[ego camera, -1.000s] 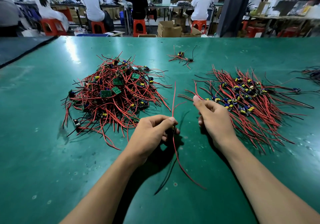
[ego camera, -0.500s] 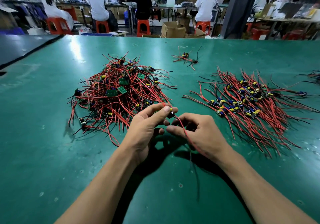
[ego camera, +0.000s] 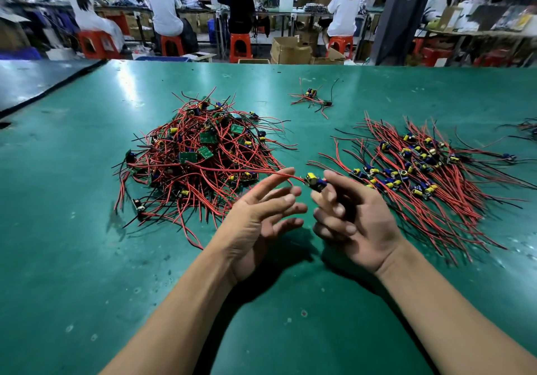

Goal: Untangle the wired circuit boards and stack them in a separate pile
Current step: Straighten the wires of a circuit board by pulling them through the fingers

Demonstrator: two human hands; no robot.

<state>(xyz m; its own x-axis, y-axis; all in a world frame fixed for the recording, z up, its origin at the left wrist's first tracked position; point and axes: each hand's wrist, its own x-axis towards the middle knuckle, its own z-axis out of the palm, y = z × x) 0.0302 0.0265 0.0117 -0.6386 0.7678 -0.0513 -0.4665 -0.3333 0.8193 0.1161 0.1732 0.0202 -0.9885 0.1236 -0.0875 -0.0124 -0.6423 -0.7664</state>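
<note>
Right hand [ego camera: 359,225] pinching one small yellow-capped circuit board [ego camera: 316,182]
Left hand [ego camera: 260,222] spread loose beside it; board markings unreadable.

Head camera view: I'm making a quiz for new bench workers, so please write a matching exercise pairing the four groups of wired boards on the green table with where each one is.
Things
1. tangled heap
2. tidy pile, wires laid out roughly side by side
3. small bunch
4. single board

Places
A. pinched in the right hand
B. left part of the table
C. far middle of the table
D. right part of the table

Pairs: 1-B, 2-D, 3-C, 4-A
</note>
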